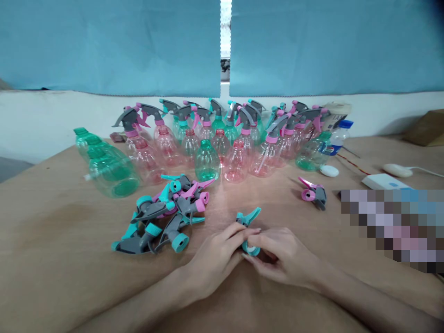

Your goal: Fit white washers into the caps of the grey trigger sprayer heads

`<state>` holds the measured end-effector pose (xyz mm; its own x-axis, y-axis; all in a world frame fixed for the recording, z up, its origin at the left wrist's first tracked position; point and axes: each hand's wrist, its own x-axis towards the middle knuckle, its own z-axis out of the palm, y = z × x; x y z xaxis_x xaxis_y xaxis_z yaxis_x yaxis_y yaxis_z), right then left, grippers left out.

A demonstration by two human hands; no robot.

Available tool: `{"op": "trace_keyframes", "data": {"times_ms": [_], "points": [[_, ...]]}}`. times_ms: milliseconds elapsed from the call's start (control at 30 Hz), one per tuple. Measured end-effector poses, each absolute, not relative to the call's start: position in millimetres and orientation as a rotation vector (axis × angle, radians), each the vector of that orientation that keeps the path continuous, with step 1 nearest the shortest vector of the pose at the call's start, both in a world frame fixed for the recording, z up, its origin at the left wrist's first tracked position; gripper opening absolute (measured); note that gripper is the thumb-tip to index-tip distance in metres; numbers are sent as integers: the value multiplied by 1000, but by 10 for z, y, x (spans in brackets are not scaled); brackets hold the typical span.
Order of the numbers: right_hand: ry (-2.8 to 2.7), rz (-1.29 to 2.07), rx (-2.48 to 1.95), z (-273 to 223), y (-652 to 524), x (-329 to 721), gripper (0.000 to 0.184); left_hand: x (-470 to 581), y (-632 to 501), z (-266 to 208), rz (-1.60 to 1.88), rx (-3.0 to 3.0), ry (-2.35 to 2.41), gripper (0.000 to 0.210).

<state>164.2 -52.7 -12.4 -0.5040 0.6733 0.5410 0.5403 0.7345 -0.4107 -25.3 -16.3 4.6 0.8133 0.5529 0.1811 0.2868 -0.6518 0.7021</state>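
Observation:
Between my hands is a grey and teal trigger spray head (pixel 252 250), its teal trigger pointing up and its teal collar facing me. My left hand (pixel 219 252) is closed around the body of the spray head. My right hand (pixel 282 252) is closed too, with thumb and fingers at the collar, where something whitish shows inside. Left of my hands lies a pile of loose spray heads (pixel 163 217) in grey with teal or pink parts. A single pink and grey spray head (pixel 314 193) lies apart on the right.
Several pink and green bottles stand across the back of the wooden table (pixel 69 268), many with spray heads on. Open green bottles (pixel 114 171) are at the left. A white round lid (pixel 329 171), a water bottle (pixel 340 138) and a white computer mouse (pixel 397 170) lie right.

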Motion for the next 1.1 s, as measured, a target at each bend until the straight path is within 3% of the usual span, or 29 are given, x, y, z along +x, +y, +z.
{"op": "trace_keyframes", "data": {"times_ms": [200, 600, 1100], "points": [[-2251, 129, -901, -95, -509, 1634, 7, -240, -167, 47, 470, 2346, 639, 33], [-2317, 20, -943, -157, -499, 1634, 30, -235, -166, 31, 473, 2352, 658, 32], [-2337, -4, -998, -152, -459, 1626, 34, -208, -142, 38, 416, 2355, 727, 20]]}}
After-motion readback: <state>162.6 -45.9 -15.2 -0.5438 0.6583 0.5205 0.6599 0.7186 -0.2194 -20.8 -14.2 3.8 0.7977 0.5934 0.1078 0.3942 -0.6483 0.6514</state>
